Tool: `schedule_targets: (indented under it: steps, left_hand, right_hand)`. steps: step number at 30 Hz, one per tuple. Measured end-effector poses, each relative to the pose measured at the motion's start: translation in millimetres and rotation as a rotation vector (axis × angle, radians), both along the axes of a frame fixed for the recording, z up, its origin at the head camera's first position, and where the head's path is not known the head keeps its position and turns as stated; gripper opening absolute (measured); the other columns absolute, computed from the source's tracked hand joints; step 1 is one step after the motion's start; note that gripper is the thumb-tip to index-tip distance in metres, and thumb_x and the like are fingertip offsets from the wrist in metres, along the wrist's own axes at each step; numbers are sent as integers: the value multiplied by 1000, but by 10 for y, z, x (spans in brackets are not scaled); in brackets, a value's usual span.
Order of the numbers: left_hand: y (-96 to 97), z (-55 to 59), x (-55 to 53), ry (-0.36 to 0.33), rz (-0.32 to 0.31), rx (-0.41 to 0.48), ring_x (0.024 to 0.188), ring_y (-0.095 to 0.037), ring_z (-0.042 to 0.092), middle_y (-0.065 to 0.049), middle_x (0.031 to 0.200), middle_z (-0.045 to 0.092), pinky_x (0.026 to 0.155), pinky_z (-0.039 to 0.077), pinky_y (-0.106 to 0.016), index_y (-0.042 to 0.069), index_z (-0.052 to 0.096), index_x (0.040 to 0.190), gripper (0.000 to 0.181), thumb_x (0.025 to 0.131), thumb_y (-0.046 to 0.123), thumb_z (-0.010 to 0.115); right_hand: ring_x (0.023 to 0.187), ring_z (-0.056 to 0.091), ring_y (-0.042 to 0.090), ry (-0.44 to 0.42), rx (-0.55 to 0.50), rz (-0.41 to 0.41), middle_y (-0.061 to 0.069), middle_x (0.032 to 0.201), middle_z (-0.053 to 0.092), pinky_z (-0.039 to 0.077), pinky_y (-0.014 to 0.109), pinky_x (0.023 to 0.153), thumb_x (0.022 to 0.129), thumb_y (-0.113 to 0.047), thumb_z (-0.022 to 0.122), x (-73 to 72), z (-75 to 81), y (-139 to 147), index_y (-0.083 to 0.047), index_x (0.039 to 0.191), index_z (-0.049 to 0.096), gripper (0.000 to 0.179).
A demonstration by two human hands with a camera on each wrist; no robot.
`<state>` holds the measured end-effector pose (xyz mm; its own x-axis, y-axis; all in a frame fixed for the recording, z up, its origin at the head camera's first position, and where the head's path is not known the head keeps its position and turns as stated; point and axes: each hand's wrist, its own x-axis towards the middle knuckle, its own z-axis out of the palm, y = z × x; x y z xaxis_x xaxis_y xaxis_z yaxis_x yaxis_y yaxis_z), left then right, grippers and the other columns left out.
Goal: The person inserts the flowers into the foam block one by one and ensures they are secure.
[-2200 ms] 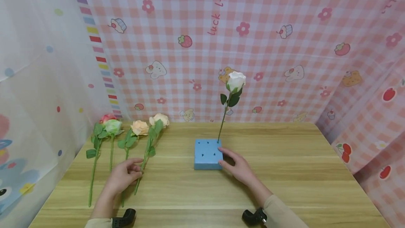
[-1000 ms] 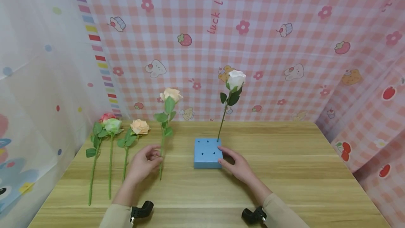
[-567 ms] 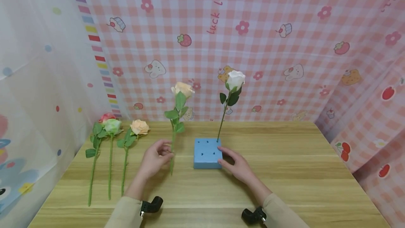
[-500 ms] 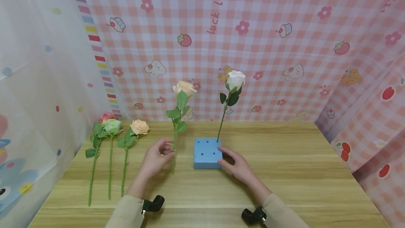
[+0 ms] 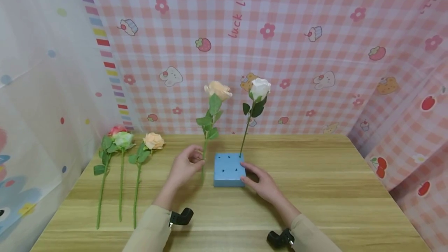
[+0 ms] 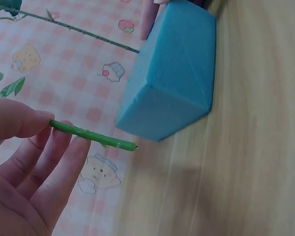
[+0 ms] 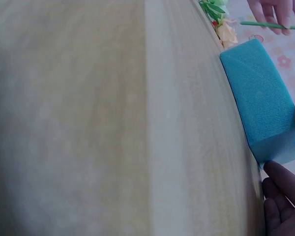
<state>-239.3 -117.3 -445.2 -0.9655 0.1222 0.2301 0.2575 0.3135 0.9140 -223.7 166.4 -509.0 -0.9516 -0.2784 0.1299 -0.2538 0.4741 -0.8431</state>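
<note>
My left hand [image 5: 187, 166] pinches the green stem of a peach artificial rose [image 5: 217, 90] between thumb and fingers, held upright just left of a blue foam block [image 5: 229, 174]. In the left wrist view the cut end of the stem [image 6: 93, 135] sticks out past the fingertips, short of the block. My right hand [image 5: 264, 184] holds the block at its right side, thumb and index finger at the top edge, other fingers against the side. A white rose [image 5: 260, 88] stands in the block's back right corner. Several small dark holes show on the block's top.
On the left of the wooden table [image 5: 315, 213] lie a pink rose [image 5: 117, 129], a pale green rose [image 5: 123, 140] and another peach rose [image 5: 154, 141], stems toward me. A checked cloth [image 5: 294, 61] hangs behind the table. Black wrist cameras sit on both wrists.
My left hand has picked the peach rose up from the table, turned it upright and carried it right, close to the block. The right hand has stayed at the block.
</note>
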Motion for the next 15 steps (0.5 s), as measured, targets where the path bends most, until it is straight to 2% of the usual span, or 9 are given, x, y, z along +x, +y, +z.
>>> schedule_targets:
  steps: [7, 15]
  left_hand:
    - [139, 54, -96, 59, 1, -62, 78, -20, 64, -8, 86, 67, 70, 55, -29, 1, 63, 108, 31, 81, -10, 70]
    - [281, 153, -186, 54, -8, -71, 81, -21, 64, -8, 90, 67, 68, 57, -31, 3, 63, 109, 28, 84, -3, 72]
  right_hand:
    - [139, 39, 32, -1, -2, -7, 10, 148, 48, 26, 53, 115, 94, -32, 69, 6, 4, -3, -20, 143, 54, 52]
    - [139, 38, 32, -6, -2, -4, 10, 149, 47, 26, 53, 115, 95, -33, 68, 8, 2, -4, -21, 144, 54, 53]
